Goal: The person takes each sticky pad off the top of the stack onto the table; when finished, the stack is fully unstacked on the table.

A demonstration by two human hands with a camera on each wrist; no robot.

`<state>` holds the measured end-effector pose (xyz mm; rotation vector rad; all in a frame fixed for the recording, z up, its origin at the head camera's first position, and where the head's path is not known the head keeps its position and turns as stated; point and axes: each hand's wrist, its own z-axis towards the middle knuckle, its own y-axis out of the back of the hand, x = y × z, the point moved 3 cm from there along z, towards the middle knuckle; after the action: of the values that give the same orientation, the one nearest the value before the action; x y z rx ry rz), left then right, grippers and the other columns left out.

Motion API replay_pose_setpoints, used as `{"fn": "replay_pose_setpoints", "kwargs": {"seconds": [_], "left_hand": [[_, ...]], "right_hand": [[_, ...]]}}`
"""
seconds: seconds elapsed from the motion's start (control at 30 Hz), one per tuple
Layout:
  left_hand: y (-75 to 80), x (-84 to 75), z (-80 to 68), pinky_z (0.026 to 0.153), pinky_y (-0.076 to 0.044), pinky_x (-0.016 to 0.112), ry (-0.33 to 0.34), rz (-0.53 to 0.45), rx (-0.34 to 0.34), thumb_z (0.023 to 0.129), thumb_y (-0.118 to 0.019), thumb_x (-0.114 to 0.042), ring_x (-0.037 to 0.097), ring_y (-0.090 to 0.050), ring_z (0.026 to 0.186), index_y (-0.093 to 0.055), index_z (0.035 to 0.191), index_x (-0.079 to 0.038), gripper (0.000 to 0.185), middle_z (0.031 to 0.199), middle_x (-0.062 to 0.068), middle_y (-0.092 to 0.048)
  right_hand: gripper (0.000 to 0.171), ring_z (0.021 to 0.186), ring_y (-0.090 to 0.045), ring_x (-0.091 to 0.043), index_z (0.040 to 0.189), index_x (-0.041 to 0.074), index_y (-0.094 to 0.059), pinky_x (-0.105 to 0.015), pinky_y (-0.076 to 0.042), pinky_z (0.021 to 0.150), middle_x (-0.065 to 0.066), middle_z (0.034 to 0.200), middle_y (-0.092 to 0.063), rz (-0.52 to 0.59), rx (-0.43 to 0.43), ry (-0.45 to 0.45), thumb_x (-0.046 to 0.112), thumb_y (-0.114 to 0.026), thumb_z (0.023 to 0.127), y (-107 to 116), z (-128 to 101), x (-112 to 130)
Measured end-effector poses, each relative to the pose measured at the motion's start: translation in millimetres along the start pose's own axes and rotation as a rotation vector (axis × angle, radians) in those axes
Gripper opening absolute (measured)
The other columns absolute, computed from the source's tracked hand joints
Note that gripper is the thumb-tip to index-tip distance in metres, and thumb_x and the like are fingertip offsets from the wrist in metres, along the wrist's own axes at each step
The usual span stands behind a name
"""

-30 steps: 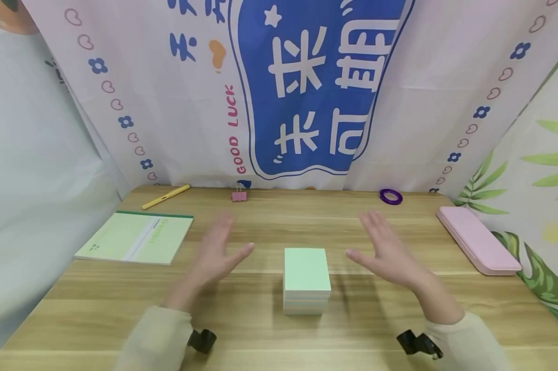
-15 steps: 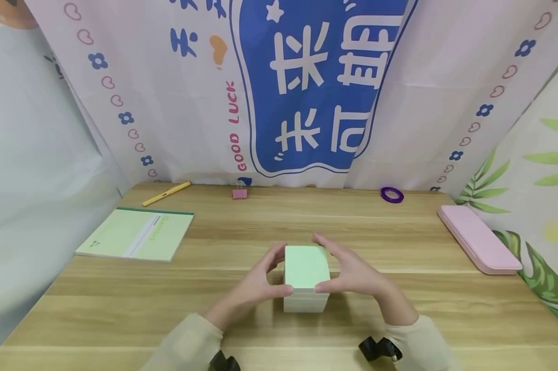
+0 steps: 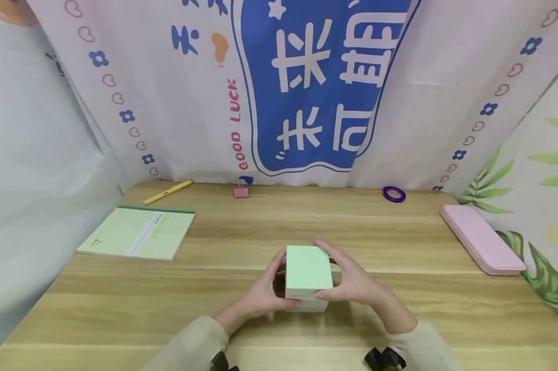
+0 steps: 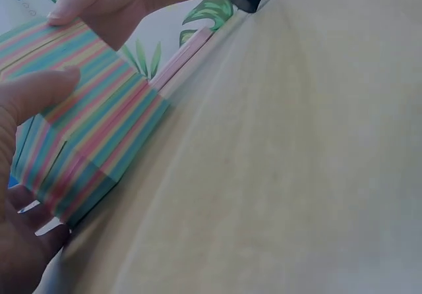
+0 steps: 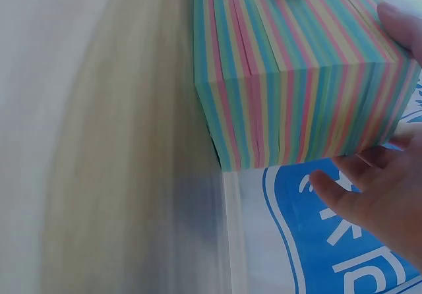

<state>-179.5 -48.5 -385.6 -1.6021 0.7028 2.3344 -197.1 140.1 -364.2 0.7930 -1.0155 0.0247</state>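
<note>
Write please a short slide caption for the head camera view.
Both hands, left hand and right hand, grip a striped note block on a wooden table.

Curtained study desk [image 3: 399,242] with stationery

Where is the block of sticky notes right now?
In the head view, the block of sticky notes sits mid-table near the front edge, gripped between the left hand and right hand.

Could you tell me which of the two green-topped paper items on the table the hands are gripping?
The thick memo cube at the table's centre, pinched between left hand and right hand; the flat notebook lies untouched far left.
</note>
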Motion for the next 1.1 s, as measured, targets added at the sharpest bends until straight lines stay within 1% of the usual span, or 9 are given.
{"fn": "replay_pose_setpoints", "kwargs": {"seconds": [0.13,0.23,0.3,0.4,0.57,0.63,0.7,0.97,1.1], "left_hand": [[-0.9,1.2,0.0,0.089,-0.028,0.049,-0.052,-0.018,-0.010,0.061,-0.074,0.002,0.027,-0.038,0.109,-0.014,0.136,-0.007,0.096,0.121,0.011,-0.040],[-0.6,1.6,-0.4,0.090,-0.026,0.050,-0.076,-0.014,-0.016,0.061,-0.074,0.002,0.027,-0.037,0.111,-0.013,0.135,-0.006,0.096,0.121,0.012,-0.039],[-0.5,1.5,-0.6,0.090,-0.026,0.051,-0.079,-0.017,-0.016,0.062,-0.073,0.003,0.027,-0.037,0.111,-0.014,0.135,-0.006,0.095,0.121,0.012,-0.039],[-0.7,1.6,-0.6,0.089,-0.027,0.050,-0.074,-0.026,-0.014,0.062,-0.073,0.003,0.029,-0.037,0.110,-0.016,0.134,-0.006,0.092,0.121,0.012,-0.040],[-1.2,2.4,-1.0,0.089,-0.028,0.048,-0.036,-0.028,-0.016,0.062,-0.074,0.002,0.030,-0.038,0.110,-0.017,0.135,-0.009,0.093,0.120,0.011,-0.039],[-1.1,2.3,-1.0,0.089,-0.027,0.048,-0.031,-0.026,-0.017,0.062,-0.074,0.001,0.030,-0.037,0.111,-0.017,0.135,-0.009,0.093,0.120,0.011,-0.039],[-1.0,2.1,-1.1,0.089,-0.027,0.048,-0.032,-0.024,-0.017,0.062,-0.074,0.001,0.029,-0.037,0.111,-0.017,0.134,-0.009,0.093,0.120,0.011,-0.039],[-0.7,1.7,-1.2,0.089,-0.028,0.048,-0.047,-0.013,-0.016,0.062,-0.074,0.001,0.027,-0.037,0.111,-0.017,0.134,-0.008,0.092,0.120,0.011,-0.040],[-0.4,2.0,-1.0,0.090,-0.027,0.049,-0.049,-0.010,-0.020,0.062,-0.074,0.000,0.026,-0.037,0.111,-0.018,0.134,-0.009,0.093,0.120,0.010,-0.040]], "right_hand": [[0.090,0.115,-0.033,-0.024,0.135,0.019,-0.026,-0.054,-0.028,0.085,-0.007,0.132,-0.032,-0.034,-0.037,-0.004,0.030,-0.077,0.061,-0.8,0.1,1.2],[0.089,0.115,-0.032,-0.024,0.134,0.020,-0.028,-0.054,-0.028,0.086,-0.004,0.132,-0.032,-0.037,-0.045,-0.018,0.030,-0.077,0.061,-0.1,0.2,2.6],[0.087,0.114,-0.033,-0.024,0.134,0.020,-0.030,-0.054,-0.028,0.086,-0.003,0.131,-0.033,-0.032,-0.046,-0.024,0.030,-0.077,0.061,0.4,0.2,2.9],[0.086,0.113,-0.035,-0.024,0.133,0.016,-0.031,-0.054,-0.028,0.086,-0.005,0.129,-0.035,-0.026,-0.045,-0.028,0.028,-0.077,0.061,1.4,0.2,5.5],[0.082,0.108,-0.037,-0.030,0.129,0.001,-0.033,-0.054,-0.029,0.085,-0.016,0.124,-0.038,0.000,-0.050,-0.023,0.012,-0.077,0.061,5.0,0.6,28.6],[0.081,0.106,-0.038,-0.031,0.128,-0.003,-0.033,-0.054,-0.029,0.085,-0.018,0.123,-0.038,0.007,-0.055,-0.020,0.007,-0.076,0.060,6.7,1.1,37.1],[0.080,0.106,-0.038,-0.030,0.127,-0.005,-0.033,-0.052,-0.030,0.086,-0.019,0.122,-0.039,0.012,-0.057,-0.015,0.005,-0.075,0.060,7.8,1.6,40.2],[0.080,0.106,-0.039,-0.032,0.126,-0.010,-0.032,-0.051,-0.028,0.088,-0.022,0.120,-0.039,0.065,-0.066,0.034,0.000,-0.074,0.059,9.9,3.9,33.8],[0.083,0.108,-0.038,-0.029,0.129,-0.004,-0.031,-0.049,-0.027,0.090,-0.016,0.123,-0.039,0.093,-0.061,0.047,0.005,-0.076,0.060,10.4,5.0,21.4]]}}
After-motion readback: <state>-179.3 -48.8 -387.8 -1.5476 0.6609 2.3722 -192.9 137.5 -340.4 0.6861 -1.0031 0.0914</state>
